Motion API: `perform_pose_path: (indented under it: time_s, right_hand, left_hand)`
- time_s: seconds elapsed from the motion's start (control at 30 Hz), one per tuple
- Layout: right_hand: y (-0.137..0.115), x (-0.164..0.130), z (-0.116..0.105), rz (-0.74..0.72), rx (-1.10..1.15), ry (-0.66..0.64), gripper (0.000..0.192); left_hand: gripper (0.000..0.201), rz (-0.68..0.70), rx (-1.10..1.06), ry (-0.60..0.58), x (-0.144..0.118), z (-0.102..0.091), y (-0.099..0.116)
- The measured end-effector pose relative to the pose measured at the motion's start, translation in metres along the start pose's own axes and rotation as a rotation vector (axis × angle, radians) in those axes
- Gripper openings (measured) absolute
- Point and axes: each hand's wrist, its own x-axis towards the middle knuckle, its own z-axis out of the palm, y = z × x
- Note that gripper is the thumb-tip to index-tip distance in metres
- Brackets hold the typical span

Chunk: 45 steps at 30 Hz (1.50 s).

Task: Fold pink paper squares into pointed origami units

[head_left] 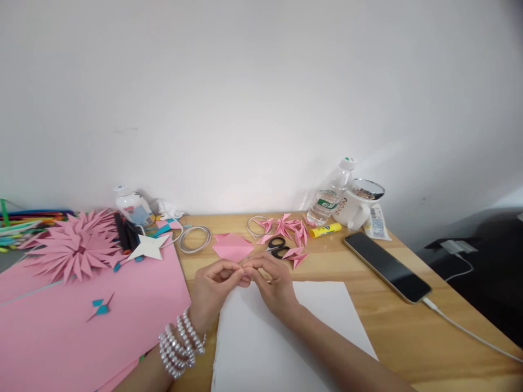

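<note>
My left hand point(210, 286), with strands of pearl-like beads around its wrist, meets my right hand point(275, 280) above the top edge of a white sheet point(281, 348). Thumb and fingertips are pinched together on both hands, and the fingertips touch. Whatever they grip is hidden or too small to make out. Just beyond them lies a creased pink paper point(232, 247). Black-handled scissors point(278, 249) rest close to my right hand, among several folded pink paper pieces point(285, 225).
On the left, pink sheets point(143, 321) carry a spiky pink paper flower point(79, 245) and a white paper star point(147, 246). Toward the right are a yellow glue stick point(326, 230), water bottle point(329, 196), mug point(353, 209) and a phone point(386, 267) with its cable plugged in.
</note>
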Motion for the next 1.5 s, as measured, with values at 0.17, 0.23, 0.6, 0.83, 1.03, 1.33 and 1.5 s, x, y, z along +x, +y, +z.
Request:
perform_pose_path:
  time_s: [0.17,0.23,0.6,0.83,1.03,1.33,1.5]
  right_hand:
    - [0.002,0.001,-0.001,0.056,0.001,-0.014,0.01]
    - [0.003,0.002,-0.002,0.062,-0.004,-0.007,0.01]
    - [0.001,-0.002,0.0,-0.052,-0.129,-0.049,0.013]
    - [0.006,-0.001,0.003,0.086,-0.108,-0.027,0.013]
    - [0.008,-0.002,0.004,0.225,0.072,-0.09,0.019]
    - [0.002,0.001,-0.001,0.104,-0.073,-0.043,0.008]
    - [0.005,0.003,-0.005,0.095,-0.095,-0.096,0.007]
  left_hand:
    - [0.007,0.062,0.008,-0.01,0.0,0.0,0.0]
    - [0.007,0.078,0.014,-0.013,0.0,0.0,-0.001]
    - [0.008,0.043,-0.063,0.047,-0.005,0.006,-0.003]
    - [0.029,0.018,-0.18,-0.016,0.0,0.005,-0.009]
    - [0.024,0.019,-0.116,0.052,0.004,0.002,-0.007]
    - [0.014,0.052,-0.104,0.019,0.006,0.001,-0.005]
    - [0.016,0.022,-0.105,-0.127,0.007,-0.002,-0.002]
